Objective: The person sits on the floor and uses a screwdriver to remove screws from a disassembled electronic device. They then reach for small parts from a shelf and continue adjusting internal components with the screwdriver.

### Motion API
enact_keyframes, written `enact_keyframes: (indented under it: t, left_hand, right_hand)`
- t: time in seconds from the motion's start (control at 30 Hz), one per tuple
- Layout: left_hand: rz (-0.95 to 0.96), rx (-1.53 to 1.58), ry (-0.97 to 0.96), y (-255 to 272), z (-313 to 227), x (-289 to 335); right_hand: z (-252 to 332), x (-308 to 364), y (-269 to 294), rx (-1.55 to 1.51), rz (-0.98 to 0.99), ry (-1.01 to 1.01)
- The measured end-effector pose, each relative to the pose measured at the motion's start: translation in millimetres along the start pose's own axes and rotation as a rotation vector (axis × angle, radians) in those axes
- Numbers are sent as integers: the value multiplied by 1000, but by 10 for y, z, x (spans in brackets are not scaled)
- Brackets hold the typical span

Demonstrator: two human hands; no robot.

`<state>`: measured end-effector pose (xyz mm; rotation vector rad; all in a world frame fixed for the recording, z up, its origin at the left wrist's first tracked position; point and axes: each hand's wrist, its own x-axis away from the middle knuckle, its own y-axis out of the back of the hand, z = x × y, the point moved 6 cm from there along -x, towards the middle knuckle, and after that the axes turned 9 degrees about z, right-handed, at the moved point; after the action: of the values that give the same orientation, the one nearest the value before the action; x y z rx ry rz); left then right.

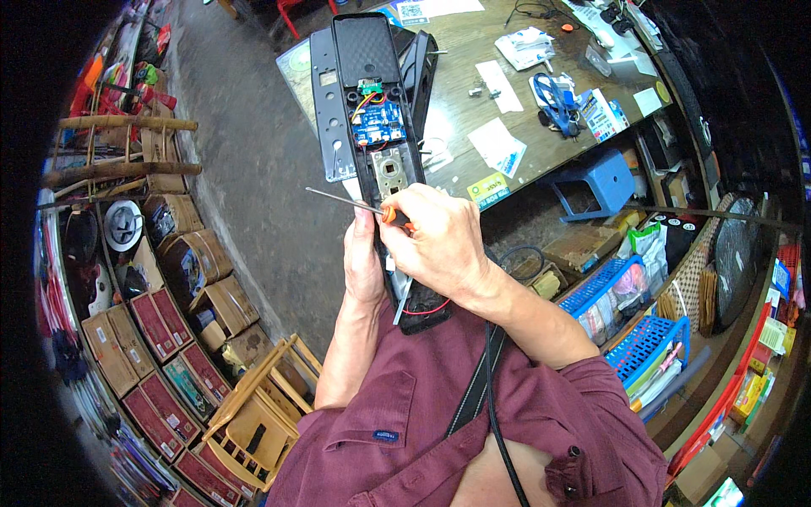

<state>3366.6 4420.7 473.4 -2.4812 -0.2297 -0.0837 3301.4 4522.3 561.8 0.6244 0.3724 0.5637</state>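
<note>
1. My right hand (443,241) grips the screwdriver (394,216), its shaft pointing left across the housing.
2. My left hand (363,266) grasps the left edge of the black housing (363,42), which stretches from my shirt (363,452) toward the bench (460,55).
3. Inside the housing sits a blue board (380,124), just beyond a metal part (389,171).
4. Farther right, a blue lanyard (553,103) lies on the bench.

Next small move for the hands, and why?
Probably swing the screwdriver round so its tip faces the open black housing. The right hand grips it, but the shaft points left, with its tip out past the housing's edge in this view. The left hand is at that edge, so it could likely steady the housing.
</note>
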Motion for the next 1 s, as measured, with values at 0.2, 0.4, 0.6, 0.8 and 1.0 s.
enact_keyframes:
  t: [0.2, 0.4, 0.6, 0.8, 1.0]
  left_hand:
    - [12, 69, -18, 34, -4, -13]
    - [16, 69, -3, 45, -20, 1]
    - [14, 49, -2, 29, -60, 21]
    - [13, 29, 12, 48, -73, 43]
    - [14, 21, 19, 75, -62, 71]
  right_hand:
    - [-27, -18, -18, -31, -12, -28]
    - [4, -6, -33, -42, -37, -5]
    - [49, -2, -41, 4, -20, 16]
    - [58, 14, -53, -72, -44, 5]
    - [75, 28, -79, -33, -51, 19]
